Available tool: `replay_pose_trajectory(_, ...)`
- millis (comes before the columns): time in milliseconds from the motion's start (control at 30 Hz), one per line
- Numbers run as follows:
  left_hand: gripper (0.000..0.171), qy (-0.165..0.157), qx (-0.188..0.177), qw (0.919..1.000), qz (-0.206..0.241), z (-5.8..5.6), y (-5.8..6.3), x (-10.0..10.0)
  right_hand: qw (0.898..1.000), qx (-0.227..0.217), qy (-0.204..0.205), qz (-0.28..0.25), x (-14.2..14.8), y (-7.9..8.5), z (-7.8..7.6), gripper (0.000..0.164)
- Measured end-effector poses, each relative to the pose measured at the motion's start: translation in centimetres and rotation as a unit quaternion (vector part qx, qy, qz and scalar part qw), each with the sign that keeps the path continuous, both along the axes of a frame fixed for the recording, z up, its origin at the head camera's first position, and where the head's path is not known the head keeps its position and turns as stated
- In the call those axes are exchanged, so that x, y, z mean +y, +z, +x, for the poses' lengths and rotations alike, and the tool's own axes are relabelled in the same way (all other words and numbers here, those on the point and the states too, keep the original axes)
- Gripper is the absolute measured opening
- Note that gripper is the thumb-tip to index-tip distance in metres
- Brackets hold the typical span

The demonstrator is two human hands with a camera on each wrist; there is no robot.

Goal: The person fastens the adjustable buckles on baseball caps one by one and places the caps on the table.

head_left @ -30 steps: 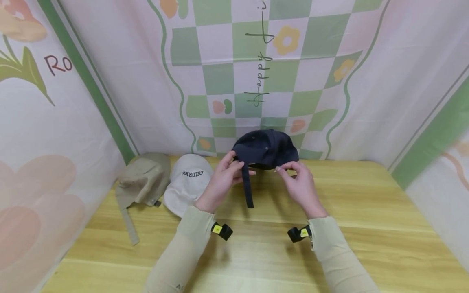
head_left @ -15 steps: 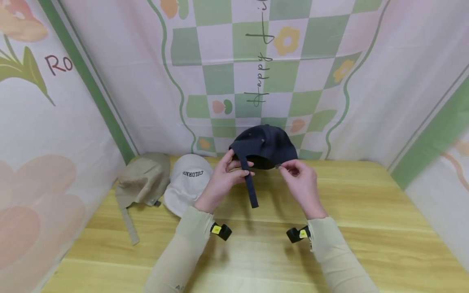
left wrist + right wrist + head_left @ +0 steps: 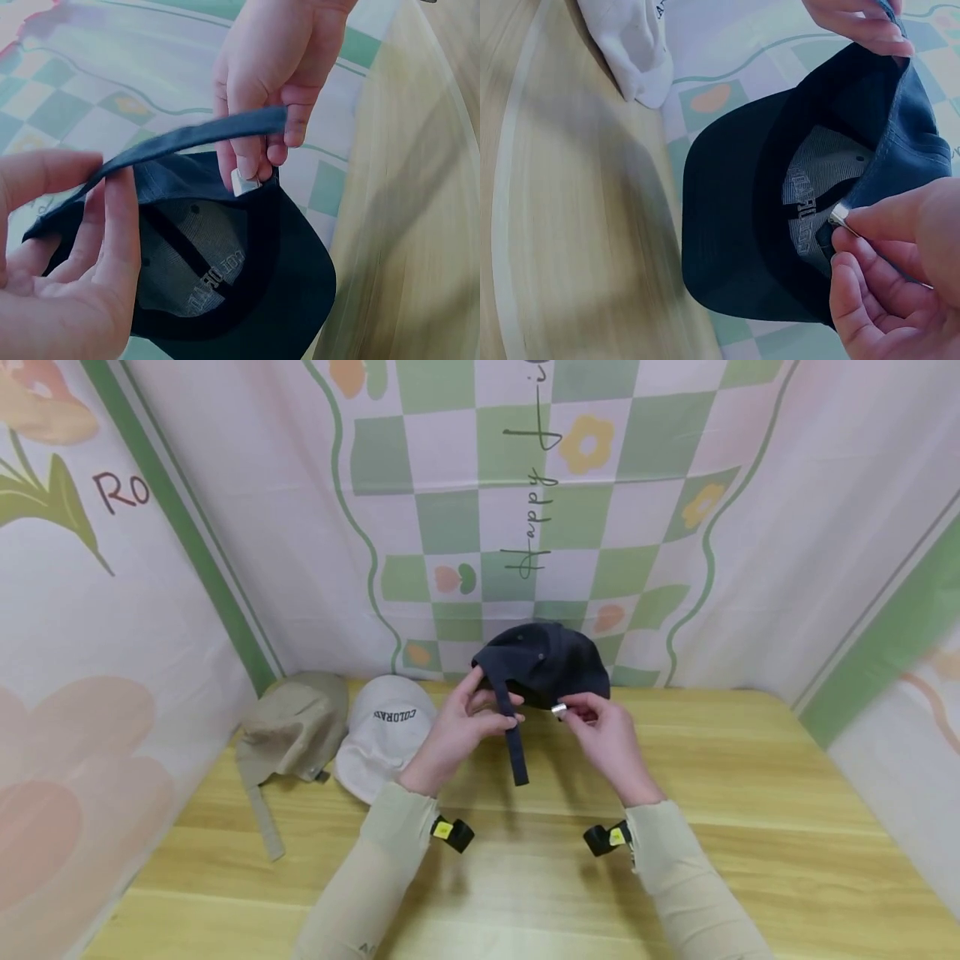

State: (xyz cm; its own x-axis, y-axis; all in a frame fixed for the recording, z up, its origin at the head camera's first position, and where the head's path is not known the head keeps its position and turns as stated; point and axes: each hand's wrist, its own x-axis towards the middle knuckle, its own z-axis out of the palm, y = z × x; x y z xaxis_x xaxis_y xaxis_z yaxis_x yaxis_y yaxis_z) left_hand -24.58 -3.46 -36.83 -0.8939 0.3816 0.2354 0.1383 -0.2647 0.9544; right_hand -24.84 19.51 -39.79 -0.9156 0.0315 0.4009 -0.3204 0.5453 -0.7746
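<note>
One dark blue cap [image 3: 573, 664], held up

One left hand [image 3: 459, 722] and one right hand [image 3: 609, 735] hold the dark blue cap between them, up in front of the cloth wall [image 3: 442, 518]; its hollow side shows in the two wrist views, with stitched letters inside. The left hand pinches one dark strap [image 3: 514, 750] of the cap between thumb and finger, and the loose end hangs down in the head view; the right hand pinches one small silver buckle [image 3: 558, 711] at the cap's back edge, thumb and finger pressed on it; the strap and the buckle are near each other but apart.

Two more caps rest on the wooden surface [image 3: 750, 777], over to the left; one white cap [image 3: 393, 739] with dark letters is the nearer one to the left hand; one tan cap [image 3: 296, 718] sits just beside it, with one tan strap [image 3: 267, 828] lying out on the wood; that makes three caps in all.

Two pale sleeves [image 3: 367, 872] cover the arms; two small black cameras [image 3: 461, 837], one at each wrist, have one yellow label each; the cloth wall has green and white squares and two yellow flowers [image 3: 572, 443].
</note>
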Motion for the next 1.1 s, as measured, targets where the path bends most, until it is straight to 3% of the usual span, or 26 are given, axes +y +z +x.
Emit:
replay_pose_trajectory(233,0.090,-0.024,0.016,0.9989,-0.036,-0.1,0.0,0.1,1.000,-0.004,0.001,-0.021,0.3,0.0,0.0,0.009)
replay_pose_trajectory(467,0.044,-0.010,0.018,0.9980,-0.060,0.0,0.1,0.2,0.997,-0.025,0.031,-0.069,0.3,0.5,0.5,0.013)
replay_pose_trajectory(600,0.032,0.012,0.028,0.9971,-0.070,0.1,0.1,0.2,0.994,-0.036,0.051,-0.087,0.4,0.9,0.8,0.018)
replay_pose_trajectory(967,0.035,0.065,0.041,0.9971,0.000,0.3,0.3,0.6,0.986,-0.052,0.078,-0.135,0.8,1.5,1.4,0.023)
replay_pose_trajectory(1100,0.049,0.083,0.051,0.9950,0.020,0.3,0.2,0.6,0.986,-0.050,0.080,-0.136,0.8,1.5,1.5,0.022)
